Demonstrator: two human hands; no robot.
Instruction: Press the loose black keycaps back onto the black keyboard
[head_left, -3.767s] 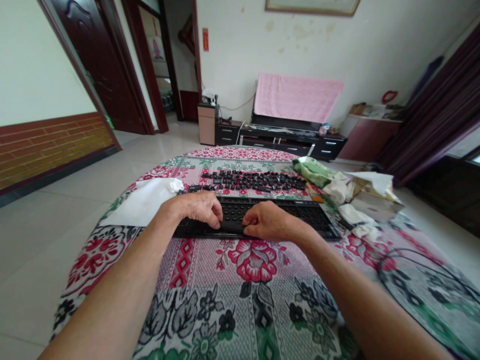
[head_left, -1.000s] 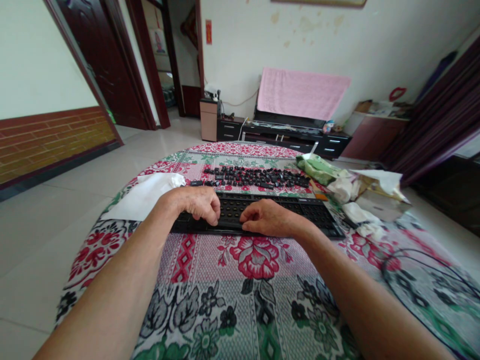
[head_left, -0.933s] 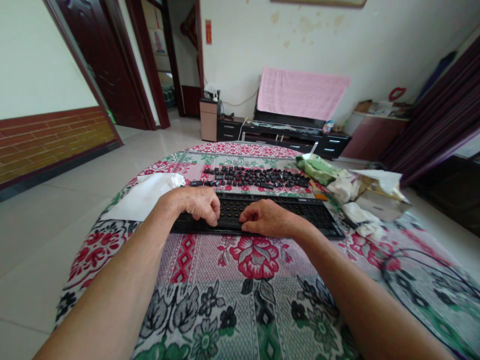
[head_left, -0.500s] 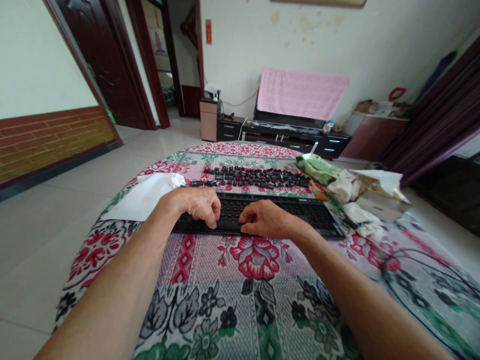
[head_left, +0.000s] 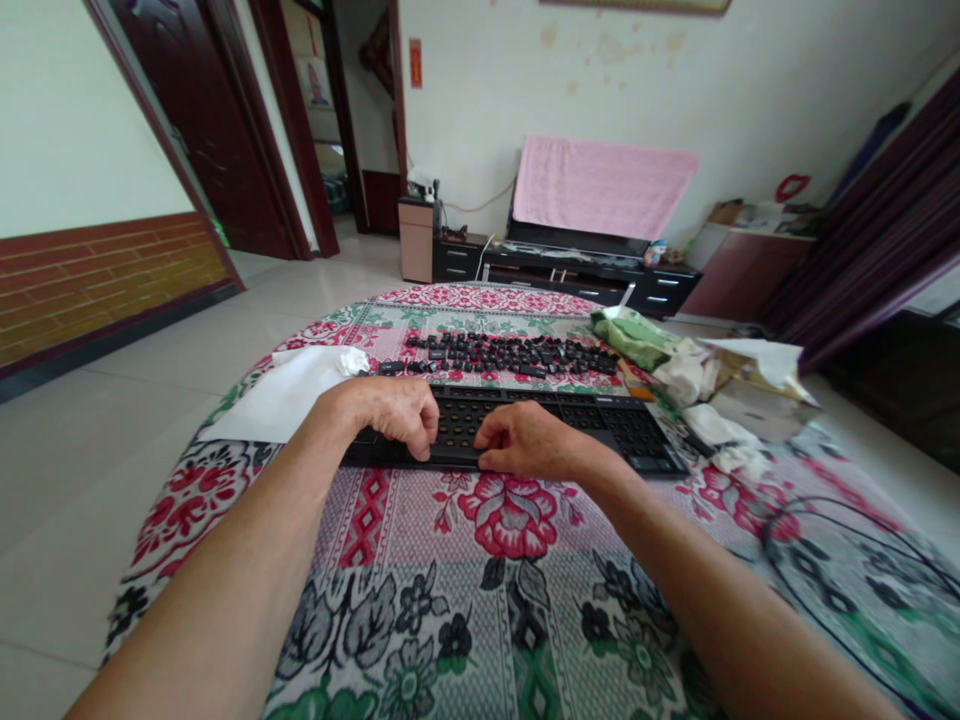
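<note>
A black keyboard frame [head_left: 600, 425] with its keycaps taken off lies across the flowered tablecloth [head_left: 510, 590]. My left hand [head_left: 390, 412] rests curled on its left part, fingertips pressed down near the front edge. My right hand [head_left: 525, 440] sits just to the right, fingers curled and pinched at the front edge near a long key. What either hand pinches is hidden. Behind the frame lies a spread of several loose black keycaps [head_left: 517, 354].
A white cloth [head_left: 292, 392] lies at the left of the round table. Crumpled tissues and a green packet [head_left: 637, 338] sit at the right, with paper [head_left: 750, 365] beyond. A black cable [head_left: 840, 570] loops at the right. A TV stand stands behind.
Both hands have stayed on the frame's front edge and crept slightly left. The camera view shifted a little.
</note>
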